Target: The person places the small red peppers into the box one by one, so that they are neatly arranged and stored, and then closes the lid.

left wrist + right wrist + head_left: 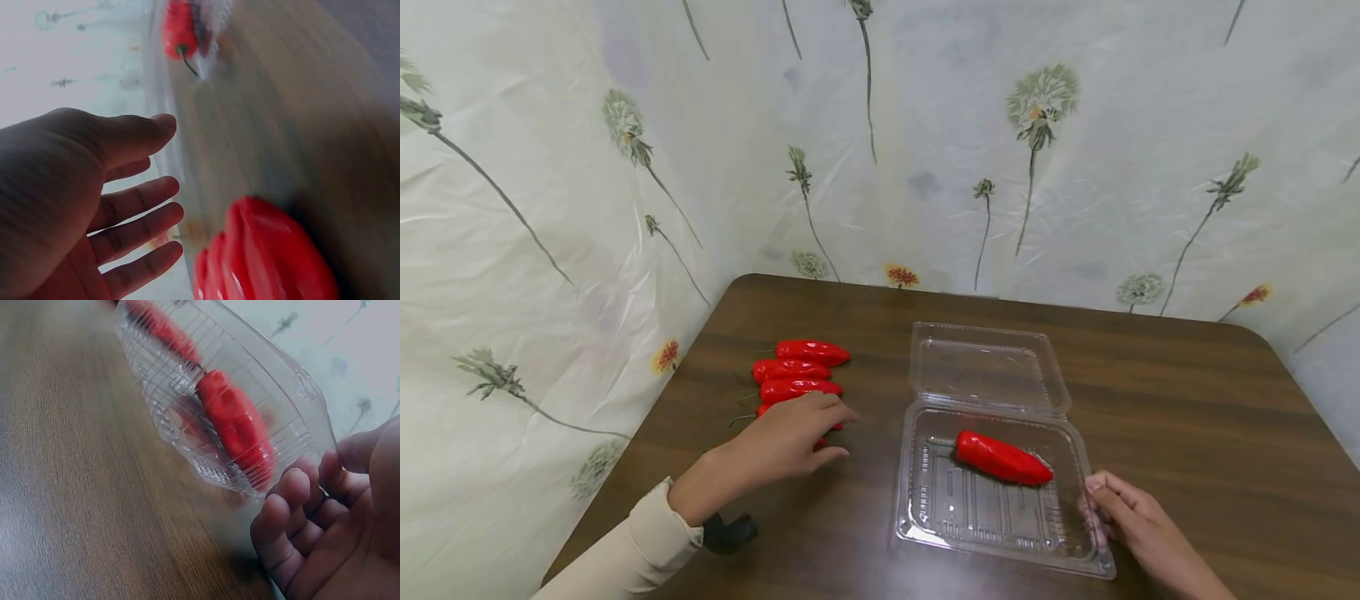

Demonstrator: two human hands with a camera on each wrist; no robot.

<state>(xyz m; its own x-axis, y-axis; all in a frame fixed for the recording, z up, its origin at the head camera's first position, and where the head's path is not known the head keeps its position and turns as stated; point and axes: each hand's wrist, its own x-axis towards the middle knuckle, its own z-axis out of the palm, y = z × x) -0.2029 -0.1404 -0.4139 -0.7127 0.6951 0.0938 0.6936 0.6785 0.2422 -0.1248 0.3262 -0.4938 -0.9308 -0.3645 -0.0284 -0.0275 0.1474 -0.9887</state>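
Observation:
Several red peppers (808,352) lie in a row on the left of the table, stems to the left. My left hand (790,437) hovers over the near end of that row, its fingers loosely spread and nothing in them; it hides part of the nearest peppers. In the left wrist view, the peppers (275,256) lie below the fingers. A hinged clear plastic container (917,508) stands with its lid (985,367) folded back. One red pepper (1003,458) lies inside its base. At the right rim, my right hand (1138,521) pinches the container between thumb and fingers.
The brown wooden table (1210,425) has rounded far corners. Behind it and on its left hangs a pale sheet (925,125) printed with dandelions. A black strap piece (730,533) sits at the left wrist.

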